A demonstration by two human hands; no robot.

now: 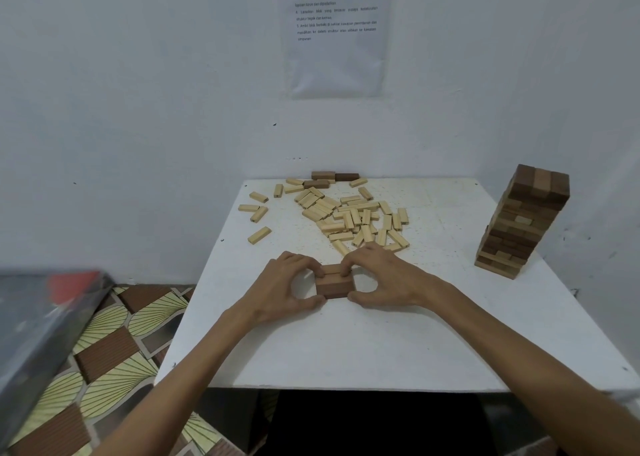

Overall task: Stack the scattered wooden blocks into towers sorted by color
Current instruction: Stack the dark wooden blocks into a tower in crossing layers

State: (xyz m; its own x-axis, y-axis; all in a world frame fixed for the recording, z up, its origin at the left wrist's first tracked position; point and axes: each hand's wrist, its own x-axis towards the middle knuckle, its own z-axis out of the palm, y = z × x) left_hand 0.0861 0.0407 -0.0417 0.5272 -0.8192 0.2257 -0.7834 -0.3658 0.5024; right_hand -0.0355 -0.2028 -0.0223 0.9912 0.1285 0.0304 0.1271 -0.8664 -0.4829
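Spreading across most of the view, the white table (398, 334) stands against a pale wall that carries a printed sheet (336, 33). At the table's far right stands the tall brown tower (523, 223), layered crosswise and leaning slightly, with a few paler blocks mixed in. Behind the hands lies the heap of light blocks (346, 213), scattered flat at every angle, and at the far edge three loose dark blocks (332, 178) lie apart from it.

Smallest is the low brown stack (335, 284), near the table's middle and close to the person. Its top blocks run left to right, their long axis across the view, and it sits squarely between the two hands, so neither is nearer. The left hand (291, 286) cups the stack's left end, thumb at the front lower corner, fingers curled over the top edge. The right hand (384, 281) mirrors it on the right end. Both are closed lightly on the stack, pressing inward, apparently squaring the layers. Forearms reach in from below, wrists low over the table. The next brown blocks lie straight ahead, beyond the heap.
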